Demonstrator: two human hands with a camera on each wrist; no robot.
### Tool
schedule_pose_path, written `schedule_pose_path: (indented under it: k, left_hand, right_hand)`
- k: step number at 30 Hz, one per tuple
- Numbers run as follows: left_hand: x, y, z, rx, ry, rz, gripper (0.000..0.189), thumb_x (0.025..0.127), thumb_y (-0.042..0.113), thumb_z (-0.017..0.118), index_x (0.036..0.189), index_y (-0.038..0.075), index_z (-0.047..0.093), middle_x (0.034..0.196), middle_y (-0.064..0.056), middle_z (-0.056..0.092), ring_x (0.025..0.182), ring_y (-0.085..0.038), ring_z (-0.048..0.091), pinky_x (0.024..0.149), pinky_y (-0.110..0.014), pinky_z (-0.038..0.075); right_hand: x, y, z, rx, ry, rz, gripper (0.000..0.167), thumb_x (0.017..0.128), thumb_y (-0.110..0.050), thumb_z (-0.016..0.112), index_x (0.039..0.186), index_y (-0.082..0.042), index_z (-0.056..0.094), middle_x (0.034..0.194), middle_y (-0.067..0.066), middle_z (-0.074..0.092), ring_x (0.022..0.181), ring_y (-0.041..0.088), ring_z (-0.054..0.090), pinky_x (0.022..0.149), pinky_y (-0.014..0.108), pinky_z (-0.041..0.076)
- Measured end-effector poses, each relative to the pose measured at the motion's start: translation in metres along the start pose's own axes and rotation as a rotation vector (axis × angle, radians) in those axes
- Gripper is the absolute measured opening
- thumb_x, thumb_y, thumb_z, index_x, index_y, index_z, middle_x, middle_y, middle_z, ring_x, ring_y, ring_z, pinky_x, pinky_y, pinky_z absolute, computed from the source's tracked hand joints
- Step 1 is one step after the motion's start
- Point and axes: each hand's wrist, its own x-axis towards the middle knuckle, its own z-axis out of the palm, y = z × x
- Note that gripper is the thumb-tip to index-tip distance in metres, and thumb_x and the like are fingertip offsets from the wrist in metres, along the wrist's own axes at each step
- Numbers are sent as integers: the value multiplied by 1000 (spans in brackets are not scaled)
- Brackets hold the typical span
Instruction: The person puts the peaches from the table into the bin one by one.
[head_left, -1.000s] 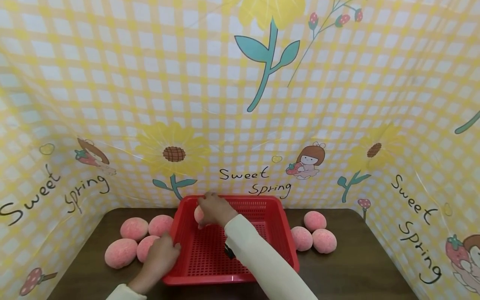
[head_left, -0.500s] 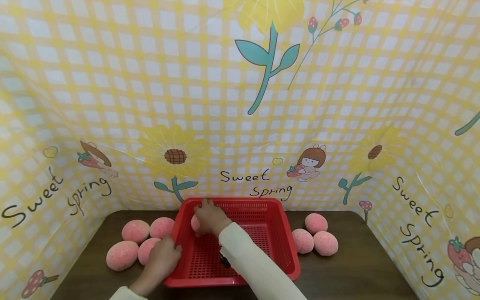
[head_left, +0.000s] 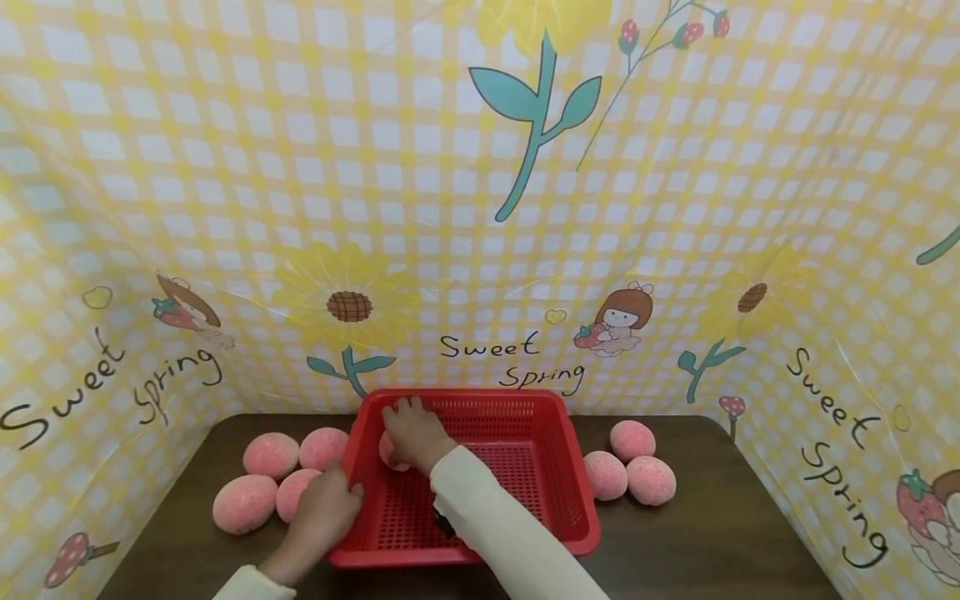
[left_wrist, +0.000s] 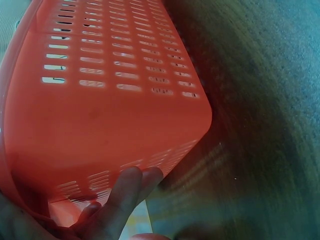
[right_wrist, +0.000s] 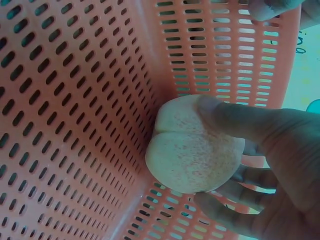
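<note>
A pink peach (right_wrist: 192, 155) with a crease down its side is held by my right hand (head_left: 416, 435), thumb on one side and fingers round the other. In the head view the hand hides most of this peach (head_left: 387, 454). It sits low in the back left corner of a red plastic basket (head_left: 587, 500), right at the slotted wall in the right wrist view. My left hand (head_left: 324, 510) grips the basket's left rim, with fingers (left_wrist: 126, 192) along the outside of the wall and a fingertip over the rim.
Several peaches (head_left: 244, 504) lie on the brown table (head_left: 720, 533) left of the basket, one partly behind my left hand. Three more peaches (head_left: 651, 481) cluster by its right wall. A yellow checked cloth (head_left: 480, 275) closes off the back and sides.
My right hand has moved a little left and lower with the peach, toward the basket's back left corner. The left hand stays on the rim.
</note>
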Motion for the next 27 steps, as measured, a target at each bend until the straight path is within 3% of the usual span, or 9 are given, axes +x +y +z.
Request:
schedule_pose_path:
  k: [9, 18, 27]
  left_hand:
    - [-1, -1, 2, 3, 4, 5, 15, 90, 2, 55, 97, -10, 59, 75, -13, 65, 62, -19, 65, 52, -35, 53]
    - [-1, 1, -2, -5, -3, 4, 14, 92, 3, 53, 98, -10, 57, 75, -14, 64, 62, -19, 65, 52, -35, 54]
    - [-1, 1, 0, -19, 2, -1, 13, 93, 3, 54, 94, -9, 58, 72, -12, 62, 59, -17, 63, 51, -34, 53]
  right_hand:
    - [-2, 0, 12, 23, -64, 24, 64, 77, -38, 89, 132, -21, 60, 137, 2, 53, 117, 19, 51, 82, 31, 58]
    - [-2, 1, 15, -8, 11, -7, 59, 78, -41, 88, 127, -20, 63, 136, 6, 53, 114, 19, 53, 75, 29, 59]
    - [-2, 1, 18, -1, -3, 20, 65, 79, -45, 86, 133, -22, 59, 139, 6, 52, 118, 20, 51, 77, 30, 59]
